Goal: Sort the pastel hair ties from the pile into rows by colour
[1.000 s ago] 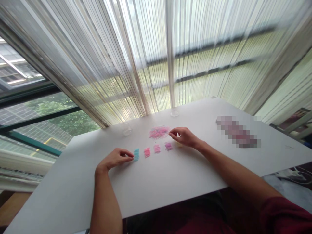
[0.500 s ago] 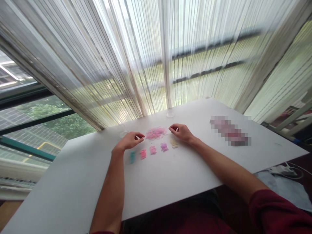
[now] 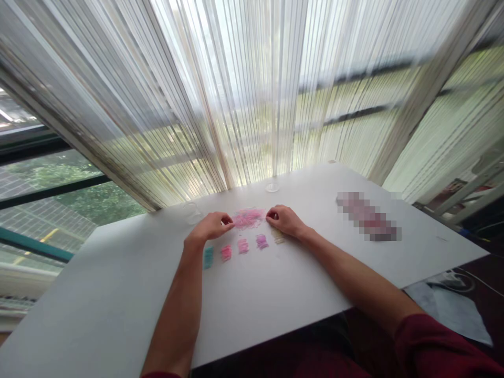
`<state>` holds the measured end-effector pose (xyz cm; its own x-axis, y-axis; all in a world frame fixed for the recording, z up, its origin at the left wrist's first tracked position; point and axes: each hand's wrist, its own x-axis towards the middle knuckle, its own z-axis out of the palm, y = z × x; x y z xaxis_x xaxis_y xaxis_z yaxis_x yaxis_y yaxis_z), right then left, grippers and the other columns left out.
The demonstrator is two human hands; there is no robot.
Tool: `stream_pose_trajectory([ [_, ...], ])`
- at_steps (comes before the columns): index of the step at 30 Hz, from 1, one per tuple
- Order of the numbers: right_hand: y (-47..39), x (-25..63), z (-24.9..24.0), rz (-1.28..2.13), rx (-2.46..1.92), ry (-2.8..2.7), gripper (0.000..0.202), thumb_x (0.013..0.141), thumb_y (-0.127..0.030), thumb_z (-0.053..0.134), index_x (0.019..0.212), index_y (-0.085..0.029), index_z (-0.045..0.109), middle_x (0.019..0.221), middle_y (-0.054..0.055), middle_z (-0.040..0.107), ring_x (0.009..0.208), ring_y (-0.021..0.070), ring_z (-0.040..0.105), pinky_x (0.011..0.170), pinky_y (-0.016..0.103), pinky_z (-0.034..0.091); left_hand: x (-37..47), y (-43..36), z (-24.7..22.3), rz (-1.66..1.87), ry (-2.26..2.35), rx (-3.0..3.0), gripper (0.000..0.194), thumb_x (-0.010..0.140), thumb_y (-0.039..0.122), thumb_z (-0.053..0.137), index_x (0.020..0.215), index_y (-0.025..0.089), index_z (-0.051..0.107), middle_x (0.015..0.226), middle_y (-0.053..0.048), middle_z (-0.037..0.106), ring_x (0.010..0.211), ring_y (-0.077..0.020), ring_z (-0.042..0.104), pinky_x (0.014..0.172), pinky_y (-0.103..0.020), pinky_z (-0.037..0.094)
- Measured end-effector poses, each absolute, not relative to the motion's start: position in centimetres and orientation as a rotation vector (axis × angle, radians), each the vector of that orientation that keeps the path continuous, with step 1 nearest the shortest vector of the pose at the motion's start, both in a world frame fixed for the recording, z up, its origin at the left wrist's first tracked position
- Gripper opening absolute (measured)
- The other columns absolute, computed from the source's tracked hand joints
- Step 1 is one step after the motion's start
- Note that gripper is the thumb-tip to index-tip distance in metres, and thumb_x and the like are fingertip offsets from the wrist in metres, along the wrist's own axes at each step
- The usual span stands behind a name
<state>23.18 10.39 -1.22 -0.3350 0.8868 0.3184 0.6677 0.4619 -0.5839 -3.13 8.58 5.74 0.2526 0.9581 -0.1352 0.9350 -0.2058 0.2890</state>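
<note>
A loose pile of thin pink pieces (image 3: 249,218), with a few paler ones mixed in, lies on the white table (image 3: 252,310). My left hand (image 3: 212,226) is at the pile's left edge, thumb and fingertips closed together. At the right edge, my right hand (image 3: 287,220) is closed in a pinch. Anything in either pinch is too small to make out. Nearer me lies a row of small bundles: teal (image 3: 208,257), hot pink (image 3: 226,252), light pink (image 3: 243,245), purple (image 3: 262,241) and pale yellow (image 3: 279,238). The yellow one sits just below my right hand.
Two clear round dishes or lids stand toward the back, one at the left (image 3: 191,211) and one in the middle (image 3: 272,187). A pixelated reddish object (image 3: 368,216) lies at the right. Sheer striped curtains (image 3: 252,105) hang along the table's far edge.
My right hand has moved slightly left, to the pile's edge. The fingertips of my left hand have come closer together at the pile. The view has shifted a little.
</note>
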Motion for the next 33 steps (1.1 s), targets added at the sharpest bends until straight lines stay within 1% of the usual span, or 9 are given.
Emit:
stream_pose_trajectory([
  [4, 10.6, 23.4, -1.4, 0.485, -1.296, -2.121, 0.01, 0.085, -0.019, 0.062, 0.084, -0.015, 0.071, 0.08, 0.005, 0.064, 0.073, 0.0143, 0.057, 0.072, 0.025, 0.044, -2.0, 8.4, 5.6, 0.197, 1.667, 2.261, 0.028, 0.083, 0.041, 0.055, 0.09, 0.022, 0.074, 0.091, -0.003, 0.074, 0.079, -0.0187, 0.066, 0.069, -0.024, 0.048],
  [8, 10.5, 23.6, -1.3, 0.497, -1.295, -2.088, 0.009, 0.084, -0.019, 0.063, 0.083, -0.016, 0.071, 0.08, 0.004, 0.065, 0.071, 0.0135, 0.057, 0.071, 0.025, 0.045, 0.3, 8.1, 5.0, 0.347, 1.559, 2.333, 0.026, 0.086, 0.038, 0.054, 0.095, 0.022, 0.074, 0.086, -0.002, 0.073, 0.074, -0.0166, 0.064, 0.068, -0.024, 0.049],
  [11, 10.5, 23.5, -1.2, 0.485, -1.292, -2.075, 0.008, 0.083, -0.018, 0.063, 0.082, -0.016, 0.071, 0.08, 0.004, 0.066, 0.07, 0.0136, 0.057, 0.07, 0.025, 0.045, 2.5, 7.7, 4.2, 0.411, 1.593, 2.447, 0.025, 0.088, 0.034, 0.054, 0.103, 0.024, 0.072, 0.099, -0.003, 0.071, 0.081, -0.0174, 0.065, 0.071, -0.025, 0.049],
  [16, 10.6, 23.6, -1.3, 0.467, -1.249, -2.06, 0.009, 0.082, -0.017, 0.062, 0.081, -0.016, 0.071, 0.078, 0.004, 0.065, 0.069, 0.0132, 0.057, 0.07, 0.025, 0.044, 4.5, 7.4, 2.7, 0.307, 1.635, 2.588, 0.03, 0.093, 0.033, 0.05, 0.117, 0.027, 0.067, 0.115, -0.005, 0.064, 0.095, -0.0204, 0.065, 0.077, -0.027, 0.05],
  [19, 10.5, 23.7, -1.3, 0.468, -1.215, -2.093, 0.008, 0.081, -0.02, 0.064, 0.081, -0.016, 0.071, 0.075, 0.003, 0.064, 0.068, 0.0132, 0.056, 0.069, 0.025, 0.043, 4.4, 7.4, 2.5, 0.233, 1.67, 2.604, 0.029, 0.093, 0.035, 0.05, 0.112, 0.025, 0.068, 0.114, -0.005, 0.064, 0.094, -0.0208, 0.065, 0.075, -0.027, 0.049],
  [24, 10.3, 23.3, -1.1, 0.508, -1.226, -2.111, 0.01, 0.078, -0.027, 0.069, 0.077, -0.017, 0.071, 0.073, 0.002, 0.062, 0.07, 0.014, 0.055, 0.067, 0.025, 0.042, 3.6, 7.5, 3.1, 0.178, 1.684, 2.543, 0.023, 0.089, 0.038, 0.055, 0.098, 0.026, 0.072, 0.105, -0.003, 0.067, 0.089, -0.0198, 0.065, 0.072, -0.027, 0.049],
  [28, 10.3, 22.7, -1.0, 0.507, -1.234, -2.124, 0.007, 0.079, -0.021, 0.067, 0.076, -0.018, 0.072, 0.073, 0.003, 0.064, 0.073, 0.0154, 0.056, 0.072, 0.026, 0.043, 3.7, 7.5, 3.3, 0.169, 1.686, 2.573, 0.023, 0.09, 0.036, 0.054, 0.093, 0.026, 0.073, 0.102, -0.003, 0.068, 0.089, -0.0197, 0.065, 0.071, -0.026, 0.048],
  [31, 10.3, 22.6, -1.1, 0.491, -1.228, -2.133, 0.008, 0.079, -0.017, 0.066, 0.075, -0.017, 0.073, 0.072, 0.003, 0.064, 0.074, 0.0156, 0.056, 0.072, 0.026, 0.043, 3.9, 7.4, 3.3, 0.164, 1.71, 2.596, 0.023, 0.091, 0.034, 0.052, 0.093, 0.025, 0.074, 0.101, -0.003, 0.068, 0.088, -0.0199, 0.065, 0.07, -0.026, 0.047],
  [33, 10.4, 22.7, -1.1, 0.482, -1.222, -2.121, 0.008, 0.079, -0.018, 0.066, 0.076, -0.017, 0.073, 0.072, 0.003, 0.064, 0.072, 0.0151, 0.056, 0.071, 0.026, 0.043, 3.9, 7.4, 3.3, 0.174, 1.728, 2.591, 0.023, 0.091, 0.034, 0.052, 0.094, 0.025, 0.073, 0.102, -0.003, 0.068, 0.087, -0.0195, 0.066, 0.069, -0.026, 0.047],
])
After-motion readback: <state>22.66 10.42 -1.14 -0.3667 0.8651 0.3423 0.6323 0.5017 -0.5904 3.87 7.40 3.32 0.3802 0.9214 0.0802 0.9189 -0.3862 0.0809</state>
